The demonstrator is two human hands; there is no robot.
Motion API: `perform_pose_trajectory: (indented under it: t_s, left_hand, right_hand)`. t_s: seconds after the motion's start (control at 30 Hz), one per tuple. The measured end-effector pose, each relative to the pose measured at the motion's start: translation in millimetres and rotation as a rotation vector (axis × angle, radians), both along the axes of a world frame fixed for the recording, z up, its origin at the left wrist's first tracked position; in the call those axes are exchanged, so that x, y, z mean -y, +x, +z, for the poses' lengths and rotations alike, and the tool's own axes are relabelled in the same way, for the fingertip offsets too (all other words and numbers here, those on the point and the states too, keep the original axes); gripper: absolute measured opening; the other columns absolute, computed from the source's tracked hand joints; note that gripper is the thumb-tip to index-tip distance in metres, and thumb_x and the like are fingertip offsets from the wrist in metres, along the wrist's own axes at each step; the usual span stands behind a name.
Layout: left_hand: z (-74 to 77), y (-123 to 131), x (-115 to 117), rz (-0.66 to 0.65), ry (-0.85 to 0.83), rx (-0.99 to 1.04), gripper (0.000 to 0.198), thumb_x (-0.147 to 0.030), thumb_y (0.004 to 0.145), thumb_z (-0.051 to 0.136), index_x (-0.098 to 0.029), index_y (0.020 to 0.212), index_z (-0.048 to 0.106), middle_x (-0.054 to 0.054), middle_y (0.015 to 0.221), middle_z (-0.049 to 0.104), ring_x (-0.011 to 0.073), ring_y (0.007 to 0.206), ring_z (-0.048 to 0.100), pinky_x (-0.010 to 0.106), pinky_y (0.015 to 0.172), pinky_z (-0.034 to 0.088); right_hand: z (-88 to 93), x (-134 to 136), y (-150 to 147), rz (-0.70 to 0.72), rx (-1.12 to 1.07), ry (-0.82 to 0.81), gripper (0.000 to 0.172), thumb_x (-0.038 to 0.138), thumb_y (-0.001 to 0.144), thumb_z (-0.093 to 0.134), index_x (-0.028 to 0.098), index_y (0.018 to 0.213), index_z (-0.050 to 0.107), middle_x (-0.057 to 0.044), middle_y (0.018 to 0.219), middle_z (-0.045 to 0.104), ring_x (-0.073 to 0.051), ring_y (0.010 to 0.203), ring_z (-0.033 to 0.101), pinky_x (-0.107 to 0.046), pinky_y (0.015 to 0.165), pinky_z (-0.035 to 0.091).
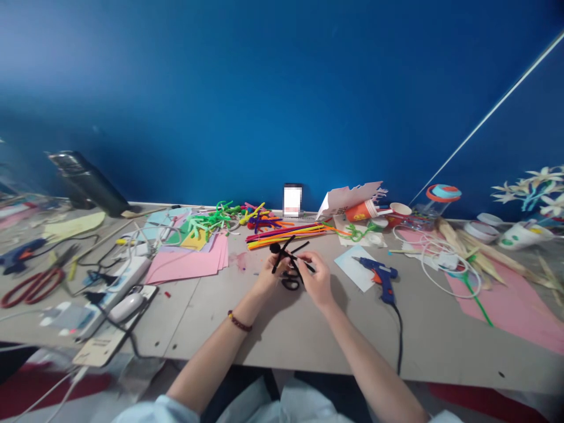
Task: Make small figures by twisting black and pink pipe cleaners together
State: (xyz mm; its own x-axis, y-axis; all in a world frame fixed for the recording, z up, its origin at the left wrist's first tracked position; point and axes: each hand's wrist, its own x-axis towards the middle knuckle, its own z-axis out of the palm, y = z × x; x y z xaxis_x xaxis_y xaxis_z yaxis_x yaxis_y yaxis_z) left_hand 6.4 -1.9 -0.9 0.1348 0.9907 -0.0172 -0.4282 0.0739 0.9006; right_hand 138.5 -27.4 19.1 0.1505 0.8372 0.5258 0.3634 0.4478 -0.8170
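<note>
Above the middle of the table, a figure of black pipe cleaners (277,258), with a round knob at one end and several thin limbs sticking out, is held between my two hands. My left hand (267,276) has its fingers closed around the body from the left. From the other side, my right hand (319,278) pinches one of the black limbs between thumb and fingers. Beneath the hands lies a pair of black-handled scissors (289,285), its blades hidden. Behind them, a row of coloured pipe cleaners (286,235) is spread out on the table.
A blue glue gun (384,275) rests right of my hands beside pale blue paper (359,267). Pink paper sheets (185,262), a power strip (117,288) and red-handled scissors (37,285) lie left. A small phone-like screen (292,200) stands at the blue wall. Cables cross both sides.
</note>
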Motion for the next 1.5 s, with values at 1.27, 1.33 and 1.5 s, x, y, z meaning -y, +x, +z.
perform_pose_trajectory:
  t_s: [1.27, 1.33, 1.5]
  left_hand:
    - [3.3, -1.3, -0.8, 0.021, 0.048, -0.072, 0.024, -0.035, 0.063, 0.076, -0.016, 0.076, 0.067, 0.001, 0.067, 0.062, 0.0085, 0.056, 0.052, 0.022, 0.059, 0.044]
    - [5.0, -1.3, -1.8, 0.012, 0.058, -0.064, 0.025, -0.033, 0.061, 0.078, -0.016, 0.077, 0.068, 0.001, 0.07, 0.064, 0.0087, 0.057, 0.053, 0.022, 0.059, 0.044]
    - [5.2, -0.9, -2.4, 0.002, 0.148, -0.146, 0.022, -0.033, 0.061, 0.077, -0.015, 0.07, 0.067, 0.003, 0.071, 0.065, 0.012, 0.064, 0.056, 0.024, 0.063, 0.045]
  right_hand:
    - [-5.9, -1.1, -4.2, 0.033, -0.026, -0.01, 0.011, 0.028, 0.082, 0.054, 0.021, 0.078, 0.061, -0.006, 0.086, 0.057, -0.02, 0.087, 0.055, -0.034, 0.081, 0.045]
    - [-6.3, -2.6, -2.9, 0.061, -0.091, -0.067, 0.013, 0.031, 0.082, 0.055, 0.021, 0.077, 0.061, -0.005, 0.085, 0.058, -0.02, 0.085, 0.056, -0.032, 0.079, 0.045]
    - [-12.6, -11.4, 1.9, 0.157, -0.313, -0.243, 0.019, 0.038, 0.074, 0.063, 0.02, 0.069, 0.062, -0.003, 0.081, 0.058, -0.018, 0.079, 0.055, -0.028, 0.072, 0.044]
